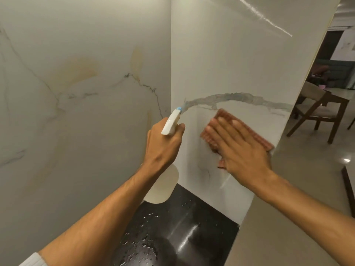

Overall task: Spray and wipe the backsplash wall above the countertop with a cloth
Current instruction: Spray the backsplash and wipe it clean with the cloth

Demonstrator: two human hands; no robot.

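At the corner of a marble-patterned backsplash wall (230,73), above a black desk (182,227) beaded with water droplets, I press my right hand (238,148) flat, fingers spread and extended, on a reddish-brown cloth (247,129) held against the white panel just below a grey vein. My left hand (163,144) is wrapped tight around the neck of a white spray bottle (170,123), its blue-tipped nozzle (179,109) pointing up toward the inside corner where the two wall panels meet. The bottle's pale, rounded body (163,187) hangs below my wrist, over the back edge of the desk. The left wall panel carries faint yellowish streaks and thin dark veins. A white sleeve cuff (34,260) shows at the bottom left. To the right, past the panel's edge, a wooden chair (317,116) stands on a glossy floor (317,160) in the next room.
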